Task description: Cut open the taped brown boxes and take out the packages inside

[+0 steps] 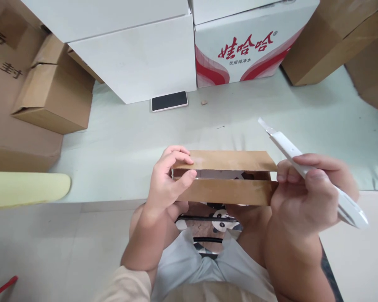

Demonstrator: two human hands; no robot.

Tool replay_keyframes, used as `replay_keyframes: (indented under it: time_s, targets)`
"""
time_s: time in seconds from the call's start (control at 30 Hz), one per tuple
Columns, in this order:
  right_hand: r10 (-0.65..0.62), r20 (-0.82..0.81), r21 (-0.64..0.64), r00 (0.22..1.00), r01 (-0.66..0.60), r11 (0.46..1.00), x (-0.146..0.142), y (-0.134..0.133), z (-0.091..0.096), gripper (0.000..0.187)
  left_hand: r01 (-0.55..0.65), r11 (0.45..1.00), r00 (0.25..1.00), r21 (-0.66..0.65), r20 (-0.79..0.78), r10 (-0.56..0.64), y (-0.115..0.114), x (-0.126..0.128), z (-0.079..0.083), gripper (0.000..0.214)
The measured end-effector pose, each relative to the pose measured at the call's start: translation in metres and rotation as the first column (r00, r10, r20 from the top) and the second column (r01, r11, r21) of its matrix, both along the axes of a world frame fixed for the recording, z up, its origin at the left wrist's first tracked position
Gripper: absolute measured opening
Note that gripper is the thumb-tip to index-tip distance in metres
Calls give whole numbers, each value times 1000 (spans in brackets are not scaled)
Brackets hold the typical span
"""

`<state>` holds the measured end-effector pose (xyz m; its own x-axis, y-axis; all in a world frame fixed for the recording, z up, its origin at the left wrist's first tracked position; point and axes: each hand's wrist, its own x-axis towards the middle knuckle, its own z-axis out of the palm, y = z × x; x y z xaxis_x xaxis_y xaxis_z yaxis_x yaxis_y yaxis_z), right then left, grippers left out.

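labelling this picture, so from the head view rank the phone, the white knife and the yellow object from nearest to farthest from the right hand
1. White knife: held in the right hand.
2. Phone: ahead of that hand and to its left.
3. Yellow object: far to the left, at the view's edge.

The left hand (165,180) is gripping one end of a cardboard box (227,192); the right hand (311,197) is holding a white knife (288,147) at the other. A phone (170,101) is lying on the tabletop (122,142).
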<state>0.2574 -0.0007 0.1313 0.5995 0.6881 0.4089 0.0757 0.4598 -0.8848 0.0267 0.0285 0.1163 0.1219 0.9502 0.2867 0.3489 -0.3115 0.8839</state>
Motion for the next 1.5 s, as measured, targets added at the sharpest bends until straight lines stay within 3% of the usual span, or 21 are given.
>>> replay_keyframes:
  time_s: [0.13, 0.4, 0.7, 0.87, 1.03, 1.23, 1.5]
  targets:
    - [21, -1, -14, 1000, -21, 1000, 1, -1, 0, 11, -59, 998, 998, -12, -11, 59, 0, 4, -1, 24]
    - [-22, 36, -92, 999, 25, 995, 0, -1, -2, 11, -28, 999, 999, -27, -38, 27, 2, 5, -1, 37]
    - [-53, -54, -14, 997, 52, 999, -4, 5, -2, 14, -46, 999, 999, 8, -16, 46, 2, 7, -1, 37]
    - [-66, -67, -20, 996, 65, 998, -5, 7, 0, 14, -23, 1000, 999, 9, -29, 23, 2, 6, -1, 32]
    - [-51, -116, -32, 992, 47, 998, -5, 10, 3, 15, 59, 995, 997, 75, -51, -55, 1, 2, -5, 12]
    - [-64, -131, -113, 989, 49, 992, -5, 7, 6, 15, 48, 992, 996, 118, -82, -38, 2, 2, -6, 11]
    - [-54, -143, -114, 988, 38, 993, -4, 8, 5, 15, 81, 984, 997, 159, -30, -77, 3, 0, -7, 9]
